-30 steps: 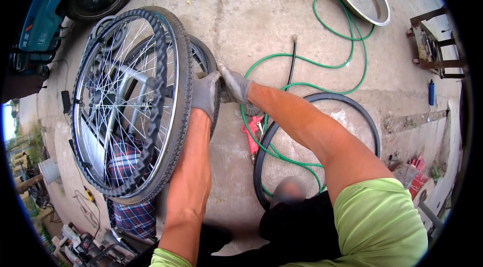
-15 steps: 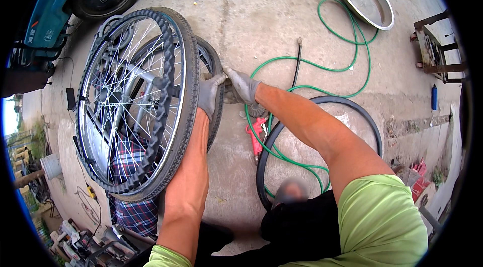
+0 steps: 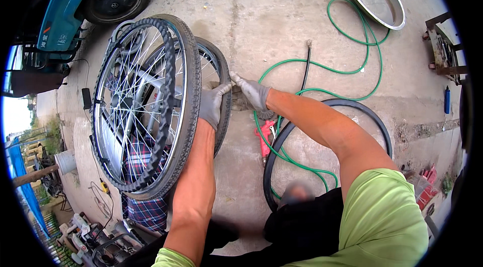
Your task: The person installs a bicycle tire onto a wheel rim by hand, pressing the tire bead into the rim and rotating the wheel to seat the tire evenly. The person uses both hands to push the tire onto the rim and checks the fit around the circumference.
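A wheelchair (image 3: 135,73) lies tipped on my left, with two spoked wheels side by side. The nearer wheel (image 3: 187,55) has a wavy black hand rim. Behind it, the black tyre (image 3: 221,60) of the other wheel shows only in part. My left hand (image 3: 214,105), in a grey glove, reaches between the wheels and closes on that tyre, its thumb pointing at my right hand. Also gloved, my right hand (image 3: 252,92) pinches the outer side of the same tyre, fingertips meeting the left thumb. Plaid fabric (image 3: 146,211) shows below the wheels.
A loose black tyre (image 3: 385,126) lies on the concrete at right, with a green hose (image 3: 381,73) and a red air gun (image 3: 262,138). Farther off stand a metal basin (image 3: 397,3) and a rusty stand (image 3: 445,48). A teal vehicle (image 3: 65,5) stands far left.
The view has shifted a little, so the whole scene sits further right. Both hands keep their places on the tyre.
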A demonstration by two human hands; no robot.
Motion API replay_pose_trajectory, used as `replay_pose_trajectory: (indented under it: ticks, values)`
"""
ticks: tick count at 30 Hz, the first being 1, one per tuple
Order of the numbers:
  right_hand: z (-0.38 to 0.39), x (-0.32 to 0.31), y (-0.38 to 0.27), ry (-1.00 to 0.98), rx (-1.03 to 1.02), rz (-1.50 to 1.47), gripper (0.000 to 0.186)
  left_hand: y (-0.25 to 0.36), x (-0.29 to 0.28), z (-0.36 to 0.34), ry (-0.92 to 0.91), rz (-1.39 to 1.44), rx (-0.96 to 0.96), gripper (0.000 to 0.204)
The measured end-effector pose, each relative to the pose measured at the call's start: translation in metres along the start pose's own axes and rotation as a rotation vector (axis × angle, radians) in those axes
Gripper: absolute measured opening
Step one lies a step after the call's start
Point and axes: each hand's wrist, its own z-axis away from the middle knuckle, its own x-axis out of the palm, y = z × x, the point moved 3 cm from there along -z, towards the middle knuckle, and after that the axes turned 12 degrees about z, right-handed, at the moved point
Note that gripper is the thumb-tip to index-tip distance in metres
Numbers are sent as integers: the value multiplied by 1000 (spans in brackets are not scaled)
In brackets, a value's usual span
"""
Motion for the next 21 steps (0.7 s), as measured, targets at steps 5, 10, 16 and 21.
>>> replay_pose_trajectory:
  ticks: [5, 10, 16, 21]
  values:
    - [35, 10, 29, -106, 90, -117, 66, -14, -5, 40, 71, -183, 43, 27]
    - [89, 33, 60, -238, 169, -216, 58, -33, -12, 95, 15, -317, -41, 25]
    - [100, 36, 88, -239, 178, -290, 54, -37, -7, 118, -2, -505, -39, 29]
    - [96, 37, 102, -190, 98, -377, 57, -47, -5, 112, 3, -343, -34, 33]
